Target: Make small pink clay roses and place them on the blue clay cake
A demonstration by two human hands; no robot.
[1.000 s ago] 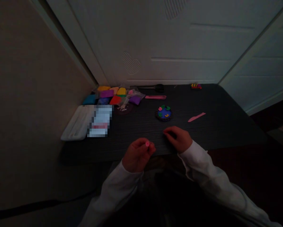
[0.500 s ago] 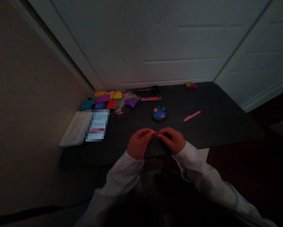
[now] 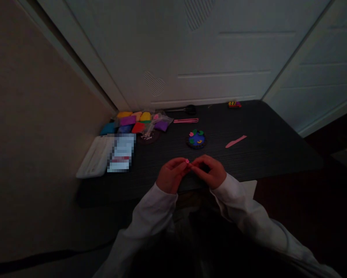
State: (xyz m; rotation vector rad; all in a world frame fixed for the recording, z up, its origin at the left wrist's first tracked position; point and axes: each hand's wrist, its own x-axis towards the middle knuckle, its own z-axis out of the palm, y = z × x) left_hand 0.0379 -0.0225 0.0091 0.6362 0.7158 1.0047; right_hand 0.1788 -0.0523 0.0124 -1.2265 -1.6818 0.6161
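Between the thumb and forefinger of my left hand (image 3: 171,175) is a small pink clay piece (image 3: 187,161), its exact shape too small to tell. The fingers of my right hand (image 3: 210,171) are pinched together and meet the left fingertips beside this piece; whatever they grip is hidden. Beyond my hands lies a round clay pond model (image 3: 196,139), blue inside a dark rim, with green leaves, a pink flower and small yellow bits on it. To its right rests a pink clay knife (image 3: 236,141).
Pink modelling tools (image 3: 186,121) and black-handled scissors (image 3: 191,110) lie at the back. Bagged coloured clay (image 3: 128,121) is piled at the left, by a dark disc (image 3: 148,139) and a white tray (image 3: 94,156). A small colourful object (image 3: 234,104) sits at the rear right.
My right hand has shifted slightly left, and its fingertips now touch the left ones, where a small gap showed before. The pink piece stays in the left fingers.
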